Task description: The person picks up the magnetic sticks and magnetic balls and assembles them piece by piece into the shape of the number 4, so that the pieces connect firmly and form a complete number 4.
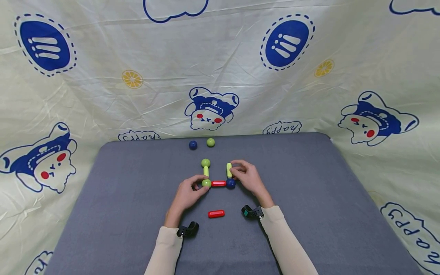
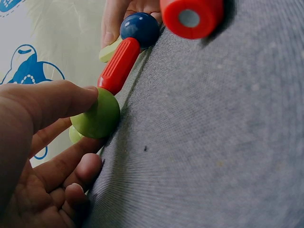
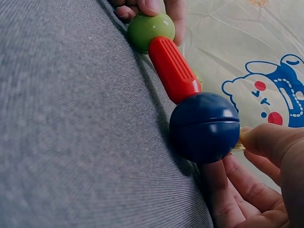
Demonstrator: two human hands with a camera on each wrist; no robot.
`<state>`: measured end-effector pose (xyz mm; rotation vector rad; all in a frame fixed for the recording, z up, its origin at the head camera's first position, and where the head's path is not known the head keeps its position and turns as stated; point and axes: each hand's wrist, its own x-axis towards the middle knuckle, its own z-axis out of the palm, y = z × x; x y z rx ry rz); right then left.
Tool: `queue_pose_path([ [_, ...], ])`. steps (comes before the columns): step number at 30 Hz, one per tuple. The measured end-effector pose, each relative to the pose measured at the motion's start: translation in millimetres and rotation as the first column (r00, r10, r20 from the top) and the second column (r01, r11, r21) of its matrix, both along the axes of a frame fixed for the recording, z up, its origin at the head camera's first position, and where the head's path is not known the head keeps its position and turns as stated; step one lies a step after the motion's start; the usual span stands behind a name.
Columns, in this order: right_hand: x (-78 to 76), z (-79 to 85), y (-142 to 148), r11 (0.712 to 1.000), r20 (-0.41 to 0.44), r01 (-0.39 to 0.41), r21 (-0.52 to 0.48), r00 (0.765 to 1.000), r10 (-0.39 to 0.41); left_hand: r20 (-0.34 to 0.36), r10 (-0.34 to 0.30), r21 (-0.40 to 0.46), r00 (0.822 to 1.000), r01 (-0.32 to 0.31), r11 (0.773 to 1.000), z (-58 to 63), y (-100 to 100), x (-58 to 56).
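A red magnetic rod (image 1: 219, 183) joins a green ball (image 1: 206, 183) on its left to a blue ball (image 1: 230, 183) on its right. My left hand (image 1: 188, 192) pinches that green ball between thumb and fingers. From it a yellow-green rod (image 1: 206, 171) runs away from me to a second green ball (image 1: 205, 163). With thumb and fingertips, my right hand (image 1: 250, 178) pinches another yellow-green rod (image 1: 228, 170), whose near end meets the blue ball. In the right wrist view the blue ball (image 3: 204, 127) hides most of this rod.
A loose red rod (image 1: 216, 214) lies nearer me, between the forearms. Toward the back edge of the grey table (image 1: 137, 183) sit a loose blue ball (image 1: 193, 145) and a loose green ball (image 1: 211, 142). A printed cloth (image 1: 227, 49) hangs behind.
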<state>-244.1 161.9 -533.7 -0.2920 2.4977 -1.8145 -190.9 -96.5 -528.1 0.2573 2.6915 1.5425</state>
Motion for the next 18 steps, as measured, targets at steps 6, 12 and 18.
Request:
queue_pose_path([
  [6, 1.1, 0.4, -0.3, 0.999, 0.002, 0.002, 0.033, 1.0, -0.002, -0.009, 0.0, 0.002, 1.0, 0.0, 1.0, -0.6, 0.2, 0.0],
  [12, 2.1, 0.6, -0.2, 1.0, 0.018, -0.002, 0.027, 1.0, 0.001, -0.007, 0.002, 0.003, 1.0, -0.002, 1.0, -0.8, 0.4, 0.3],
  [18, 1.3, -0.4, -0.3, 1.0, 0.032, -0.01, 0.02, 0.999, 0.009, -0.009, 0.004, 0.003, 1.0, -0.004, 1.0, -1.2, 0.6, 0.2],
])
